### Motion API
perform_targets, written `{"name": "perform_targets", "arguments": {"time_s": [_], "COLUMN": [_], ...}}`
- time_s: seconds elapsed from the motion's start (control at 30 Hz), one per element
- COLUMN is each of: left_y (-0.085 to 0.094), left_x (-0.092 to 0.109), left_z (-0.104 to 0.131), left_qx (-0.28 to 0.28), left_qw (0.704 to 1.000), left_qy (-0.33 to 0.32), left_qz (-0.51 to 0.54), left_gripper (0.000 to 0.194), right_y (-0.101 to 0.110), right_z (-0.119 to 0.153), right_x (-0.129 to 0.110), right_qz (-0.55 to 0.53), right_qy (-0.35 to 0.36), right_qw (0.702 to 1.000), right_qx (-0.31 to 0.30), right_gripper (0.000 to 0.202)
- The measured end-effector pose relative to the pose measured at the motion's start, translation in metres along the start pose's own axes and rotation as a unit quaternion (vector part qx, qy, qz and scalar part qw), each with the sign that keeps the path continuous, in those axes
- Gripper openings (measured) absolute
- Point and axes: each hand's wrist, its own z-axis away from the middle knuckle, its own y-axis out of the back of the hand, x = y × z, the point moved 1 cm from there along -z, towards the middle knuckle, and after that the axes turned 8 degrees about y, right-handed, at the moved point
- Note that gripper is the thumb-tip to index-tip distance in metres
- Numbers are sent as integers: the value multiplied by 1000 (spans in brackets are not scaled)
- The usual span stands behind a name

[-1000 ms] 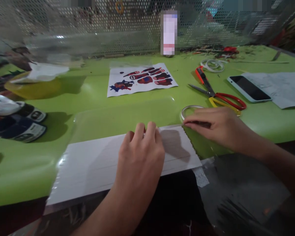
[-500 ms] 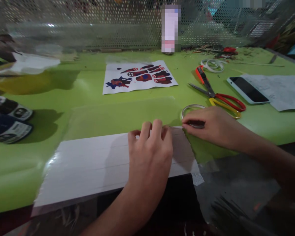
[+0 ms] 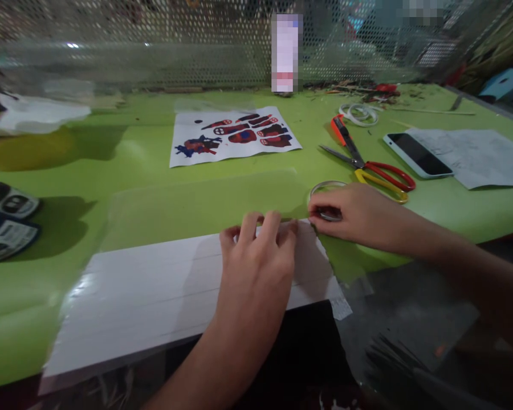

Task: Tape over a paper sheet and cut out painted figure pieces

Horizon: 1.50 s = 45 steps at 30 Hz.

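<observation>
A long white sheet [image 3: 145, 296] with faint lines lies along the table's front edge, with clear plastic film [image 3: 196, 205] around it. My left hand [image 3: 256, 267] rests on the sheet, fingers bent and apart, fingertips near its far edge. At the sheet's upper right corner, my right hand [image 3: 346, 213] is closed in a pinch; what its fingertips grip is too small to make out. A roll of tape or ring [image 3: 327, 185] shows behind and through the right hand's fingers.
Beyond lie a printed sheet [image 3: 235, 136], scissors [image 3: 359, 165], an orange cutter [image 3: 340, 130], a white coil [image 3: 359, 114] and a phone [image 3: 419, 155] on paper [image 3: 483, 156]. Bottles [image 3: 8, 219] and a yellow bowl [image 3: 34, 149] stand left on the green table [image 3: 145, 142].
The whole view has shifted slightly, so the table items appear a little further left. Both hands keep nearly the same places on the white sheet.
</observation>
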Motion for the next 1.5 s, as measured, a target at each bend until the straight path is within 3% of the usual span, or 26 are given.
{"name": "perform_targets", "arguments": {"time_s": [0.23, 0.4, 0.5, 0.6, 0.7, 1.03, 1.27, 1.5], "left_y": [0, 4, 2, 0, -1, -5, 1, 1], "left_x": [1, 9, 10, 7, 4, -3, -1, 7], "left_z": [-2, -17, -23, -22, -19, -20, -21, -19], "left_qx": [-14, -68, -84, -63, -42, -37, -61, -53], "left_qw": [1000, 992, 990, 992, 993, 992, 993, 992], "left_qy": [-7, -107, -113, -107, -114, -109, -102, -109], "left_qz": [-8, -7, 5, 9, 8, 46, 23, -24], "left_gripper": [33, 29, 27, 23, 21, 24, 30, 27], "right_y": [1, 0, -1, -1, -1, 1, -12, -27], "right_z": [-2, -3, -1, 2, 6, 8, 8, 14], "right_x": [1, 5, 4, 2, -1, 1, 10, 20], "right_qz": [-11, -23, -6, 19, 32, -75, -99, -22], "right_qy": [3, 18, -4, -41, -50, -32, 25, 98], "right_qw": [1000, 999, 1000, 999, 997, 995, 990, 988], "right_qx": [-20, -15, -3, 18, 38, 65, 102, 117], "right_gripper": [19, 12, 11, 0, 20, 8, 5, 3]}}
